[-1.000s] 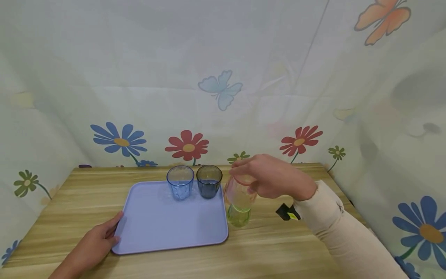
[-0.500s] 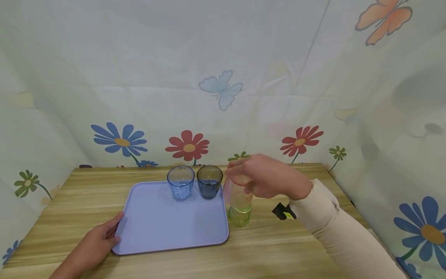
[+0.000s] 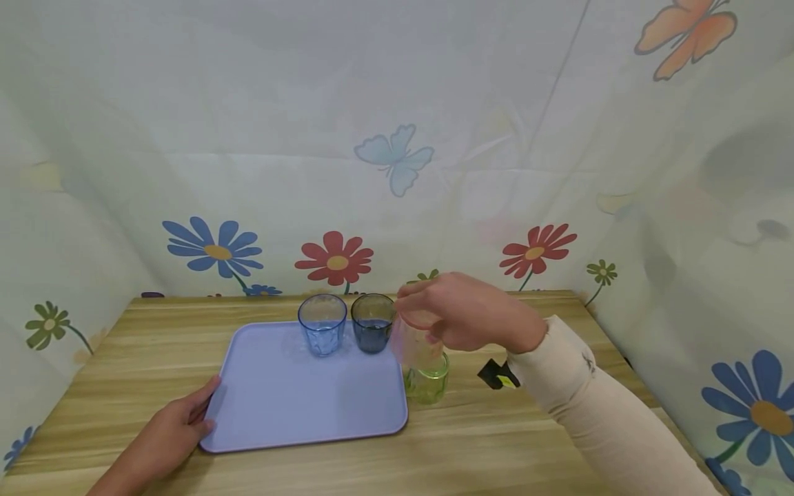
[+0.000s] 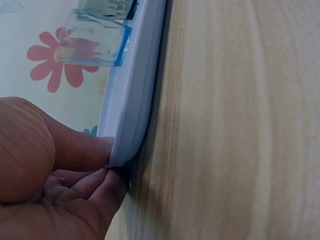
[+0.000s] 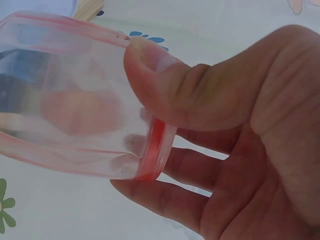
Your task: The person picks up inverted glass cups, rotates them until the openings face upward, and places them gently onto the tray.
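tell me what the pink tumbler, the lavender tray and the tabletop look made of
Pink tumbler: glass or clear plastic, glossy; its tinted wall is see-through.
Lavender tray: probably moulded plastic, smooth and fairly matte; one even colour, rounded corners.
Tabletop: wood or a wood-look laminate, low sheen; streaky grain runs across it.

Translucent pink glass, held near the right edge of a flat, round-cornered lilac tray.
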Demonstrator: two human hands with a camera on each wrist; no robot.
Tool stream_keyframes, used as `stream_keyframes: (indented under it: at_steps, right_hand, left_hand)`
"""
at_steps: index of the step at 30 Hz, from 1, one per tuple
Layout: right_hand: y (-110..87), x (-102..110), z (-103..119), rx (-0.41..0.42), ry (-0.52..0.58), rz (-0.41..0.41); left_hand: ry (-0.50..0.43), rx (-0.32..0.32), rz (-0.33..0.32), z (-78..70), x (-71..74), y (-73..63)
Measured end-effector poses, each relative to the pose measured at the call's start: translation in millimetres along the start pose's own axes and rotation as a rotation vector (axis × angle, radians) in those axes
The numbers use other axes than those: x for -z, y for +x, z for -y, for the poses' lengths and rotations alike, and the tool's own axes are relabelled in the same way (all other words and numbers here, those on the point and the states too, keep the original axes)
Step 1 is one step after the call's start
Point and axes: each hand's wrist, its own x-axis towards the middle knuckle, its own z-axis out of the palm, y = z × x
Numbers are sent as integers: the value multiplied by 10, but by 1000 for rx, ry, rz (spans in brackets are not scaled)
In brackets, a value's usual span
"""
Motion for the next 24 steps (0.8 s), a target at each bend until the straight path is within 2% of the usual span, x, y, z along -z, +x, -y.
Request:
stream_keyframes:
  at_steps: [11, 24]
  right_hand:
    - [77, -6, 17, 14, 2, -14]
    - [184, 5, 65, 39, 8, -10]
  left_hand:
    - [-7, 25, 23, 6, 14, 11]
    - [-10, 27, 19, 22, 5, 19]
